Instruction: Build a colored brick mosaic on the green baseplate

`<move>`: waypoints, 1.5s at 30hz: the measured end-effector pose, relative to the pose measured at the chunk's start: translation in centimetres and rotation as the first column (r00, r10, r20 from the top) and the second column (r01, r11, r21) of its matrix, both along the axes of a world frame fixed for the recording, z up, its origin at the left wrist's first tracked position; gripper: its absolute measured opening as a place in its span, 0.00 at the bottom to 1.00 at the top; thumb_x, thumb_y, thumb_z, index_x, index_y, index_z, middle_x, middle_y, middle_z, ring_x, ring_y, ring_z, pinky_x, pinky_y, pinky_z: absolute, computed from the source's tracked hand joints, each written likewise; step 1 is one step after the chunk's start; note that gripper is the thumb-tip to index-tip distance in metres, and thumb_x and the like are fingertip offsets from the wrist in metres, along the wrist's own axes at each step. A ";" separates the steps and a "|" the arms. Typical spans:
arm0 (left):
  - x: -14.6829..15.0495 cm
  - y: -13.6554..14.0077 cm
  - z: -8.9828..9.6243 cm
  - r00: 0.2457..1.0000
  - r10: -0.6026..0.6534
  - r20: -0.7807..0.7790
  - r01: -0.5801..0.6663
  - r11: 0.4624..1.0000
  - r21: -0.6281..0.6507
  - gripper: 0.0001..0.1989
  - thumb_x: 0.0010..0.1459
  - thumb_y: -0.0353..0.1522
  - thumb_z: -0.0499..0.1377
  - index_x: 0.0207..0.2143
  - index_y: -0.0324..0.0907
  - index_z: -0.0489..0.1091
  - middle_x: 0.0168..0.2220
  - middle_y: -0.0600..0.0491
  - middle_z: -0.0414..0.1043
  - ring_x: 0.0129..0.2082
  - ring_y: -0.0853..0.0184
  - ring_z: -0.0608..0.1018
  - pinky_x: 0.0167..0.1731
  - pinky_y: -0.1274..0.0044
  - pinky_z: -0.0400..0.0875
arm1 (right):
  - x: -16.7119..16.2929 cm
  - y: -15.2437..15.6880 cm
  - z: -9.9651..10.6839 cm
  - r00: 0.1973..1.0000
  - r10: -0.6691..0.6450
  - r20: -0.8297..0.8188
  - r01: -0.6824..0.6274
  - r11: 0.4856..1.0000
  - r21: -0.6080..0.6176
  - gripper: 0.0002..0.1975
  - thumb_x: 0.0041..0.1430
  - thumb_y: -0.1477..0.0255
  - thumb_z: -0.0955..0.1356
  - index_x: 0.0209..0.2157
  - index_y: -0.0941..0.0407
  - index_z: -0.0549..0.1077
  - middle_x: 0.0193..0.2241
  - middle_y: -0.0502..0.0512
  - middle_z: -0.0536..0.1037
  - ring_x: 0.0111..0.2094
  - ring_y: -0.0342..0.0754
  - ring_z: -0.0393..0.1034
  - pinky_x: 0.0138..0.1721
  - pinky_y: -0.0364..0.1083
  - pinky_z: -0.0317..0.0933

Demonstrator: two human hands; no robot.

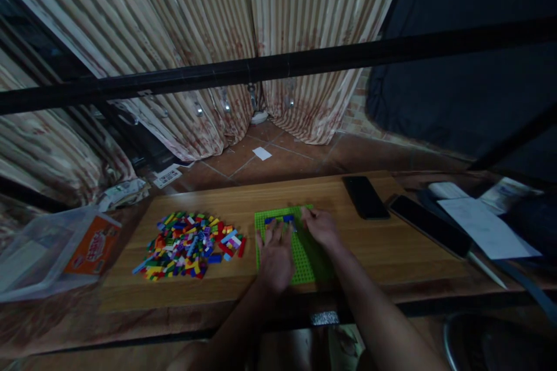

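Note:
A green studded baseplate (303,255) lies on the wooden board in front of me. Blue bricks (287,218) form a row near its far edge. My left hand (277,252) rests over the plate's left part, fingers stretched toward the blue row and slightly apart. At the plate's far right corner is my right hand (321,227), its fingers curled together; whatever they pinch, if anything, is hidden. To the left of the plate spreads a loose pile of small coloured building bricks (187,246).
Two dark phones, one (366,197) on the wooden board (348,243) and another (430,225) at its right edge, lie near white papers (491,226). A clear plastic box (47,266) with an orange label stands at left. A black bar (261,66) crosses beyond the board.

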State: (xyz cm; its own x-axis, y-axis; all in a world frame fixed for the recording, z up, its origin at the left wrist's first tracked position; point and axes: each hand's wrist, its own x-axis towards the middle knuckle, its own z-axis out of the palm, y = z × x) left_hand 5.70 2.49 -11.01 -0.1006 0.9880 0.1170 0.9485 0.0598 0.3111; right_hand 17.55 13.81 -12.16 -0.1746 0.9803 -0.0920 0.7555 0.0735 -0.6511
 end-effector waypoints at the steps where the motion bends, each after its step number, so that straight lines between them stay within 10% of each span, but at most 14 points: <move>1: -0.5 0.2 0.4 0.999 0.033 0.030 -0.034 0.998 0.051 0.25 0.56 0.25 0.49 0.57 0.43 0.63 0.59 0.48 0.63 0.63 0.56 0.57 0.60 0.51 0.45 | 0.3 0.2 0.0 1.000 0.000 -0.013 0.000 1.000 -0.003 0.26 0.64 0.58 0.55 0.27 0.56 0.77 0.23 0.53 0.78 0.26 0.44 0.72 0.28 0.41 0.59; 6: -5.4 1.6 2.6 0.919 0.213 0.331 -0.308 0.912 0.271 0.17 0.58 0.28 0.50 0.48 0.39 0.70 0.49 0.46 0.73 0.53 0.61 0.70 0.56 0.65 0.62 | 0.7 0.2 0.7 1.000 0.026 -0.008 -0.026 1.000 0.005 0.21 0.60 0.58 0.60 0.27 0.56 0.76 0.23 0.54 0.78 0.26 0.46 0.70 0.27 0.42 0.56; 21: -18.5 -1.4 3.8 0.461 0.307 0.833 -0.762 0.618 0.194 0.17 0.48 0.33 0.59 0.40 0.34 0.76 0.40 0.45 0.78 0.41 0.62 0.78 0.46 0.71 0.71 | -0.6 -0.8 -0.8 0.980 0.188 0.060 -0.184 0.980 -0.076 0.12 0.50 0.60 0.67 0.26 0.53 0.76 0.24 0.51 0.78 0.28 0.49 0.72 0.30 0.46 0.60; 31: -24.1 -6.8 4.2 0.482 0.704 0.521 -0.838 0.545 0.038 0.15 0.52 0.31 0.56 0.40 0.36 0.76 0.36 0.47 0.79 0.37 0.63 0.79 0.35 0.77 0.71 | 0.3 1.5 -2.3 0.963 0.233 0.138 -0.203 0.958 -0.205 0.17 0.39 0.50 0.69 0.20 0.49 0.77 0.22 0.56 0.79 0.25 0.56 0.72 0.28 0.52 0.62; 45: -23.1 -6.3 3.9 0.647 0.727 0.228 -0.730 0.677 -0.088 0.19 0.51 0.26 0.56 0.45 0.45 0.75 0.44 0.48 0.77 0.48 0.60 0.75 0.48 0.73 0.65 | 0.8 0.8 -3.1 0.955 0.261 0.143 -0.233 0.955 -0.184 0.18 0.45 0.49 0.66 0.19 0.47 0.76 0.23 0.53 0.80 0.28 0.56 0.75 0.31 0.53 0.65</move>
